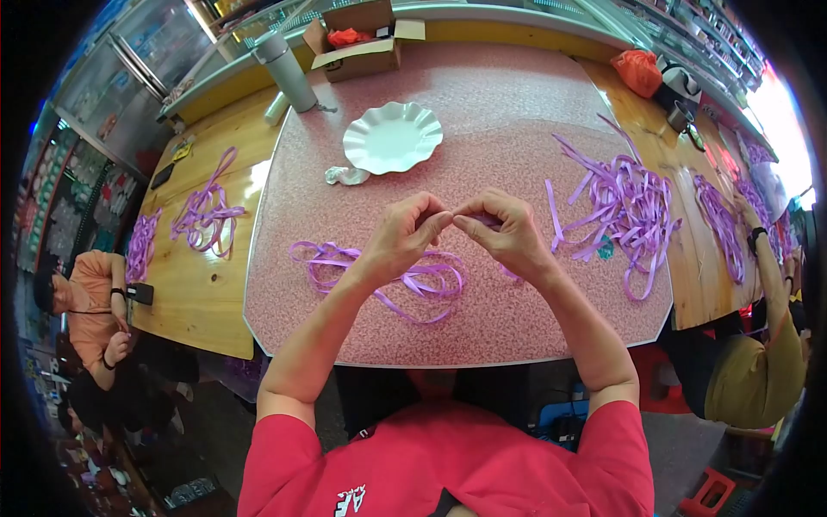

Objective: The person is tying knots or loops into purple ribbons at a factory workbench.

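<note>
My left hand point(403, 234) and my right hand point(506, 231) meet above the middle of the pink speckled table point(500, 327), fingertips pinched together. A bit of purple ribbon shows under the fingers of my right hand, and a short piece of it appears below, beside the wrist. What the left fingertips pinch is too small to make out. Looped purple ribbon point(431, 280) lies on the table beneath and left of my left hand. To the right of my right hand rests a large tangled heap of purple ribbons point(624, 207).
A white scalloped plate point(393, 138) sits beyond my hands, a crumpled wad point(346, 176) beside it. Farther back stand a grey tumbler point(289, 76) and an open cardboard box point(362, 47). People sit at wooden tables point(202, 293) on both sides, with more purple ribbons point(207, 211).
</note>
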`<state>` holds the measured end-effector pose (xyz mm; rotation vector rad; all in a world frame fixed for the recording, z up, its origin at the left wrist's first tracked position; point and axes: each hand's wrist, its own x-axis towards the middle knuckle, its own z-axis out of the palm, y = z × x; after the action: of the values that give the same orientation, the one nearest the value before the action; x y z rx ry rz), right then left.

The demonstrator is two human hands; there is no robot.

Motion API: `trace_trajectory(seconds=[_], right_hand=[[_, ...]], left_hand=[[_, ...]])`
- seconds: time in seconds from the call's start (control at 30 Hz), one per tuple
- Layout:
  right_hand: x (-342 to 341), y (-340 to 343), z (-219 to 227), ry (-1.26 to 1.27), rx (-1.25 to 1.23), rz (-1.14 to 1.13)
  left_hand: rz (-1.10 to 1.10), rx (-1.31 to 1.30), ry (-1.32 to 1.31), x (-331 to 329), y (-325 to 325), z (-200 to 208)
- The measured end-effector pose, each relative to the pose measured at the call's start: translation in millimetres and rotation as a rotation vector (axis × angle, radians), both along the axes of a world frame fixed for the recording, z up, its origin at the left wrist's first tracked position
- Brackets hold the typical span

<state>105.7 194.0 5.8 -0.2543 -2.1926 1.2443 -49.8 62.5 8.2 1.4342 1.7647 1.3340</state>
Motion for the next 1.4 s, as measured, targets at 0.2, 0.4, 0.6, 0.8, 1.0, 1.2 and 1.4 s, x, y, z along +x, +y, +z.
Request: trace_trajectory(seconds=[0.2, 0.4, 0.6, 0.8, 1.0, 1.2, 1.4], right_hand=[[-5.3, 15.0, -33.9, -0.014, -0.056, -0.18], [-7.6, 17.3, -37.7, 0.0, -0.059, -0.218], [-0.9, 23.7, -28.8, -0.072, -0.429, -0.176], [5.3, 23.5, -21.9, -0.081, -1.001, 0.114], [8.1, 27.9, -25.7, -0.075, -1.159, 0.167], [7.8, 29.6, -29.9, -0.136, -1.208, 0.23], [7.1, 27.3, -27.2, -0.191, -1.194, 0.19]], left_hand=[[0.142, -0.127, 0.325, -60.4, 31.1, -18.1], [0.332, -0.356, 1.083, -128.6, 46.9, -58.8], [0.299, 0.129, 1.103, -71.5, 41.7, -23.2], [-0.072, 0.048, 0.438, -14.6, 30.1, -10.2], [-0.056, 0.188, 0.153, 3.7, 30.3, -18.7], [-0.07, 0.264, 0.126, 2.9, 27.0, -24.4], [-0.074, 0.276, 0.147, 1.8, 26.7, -25.8]])
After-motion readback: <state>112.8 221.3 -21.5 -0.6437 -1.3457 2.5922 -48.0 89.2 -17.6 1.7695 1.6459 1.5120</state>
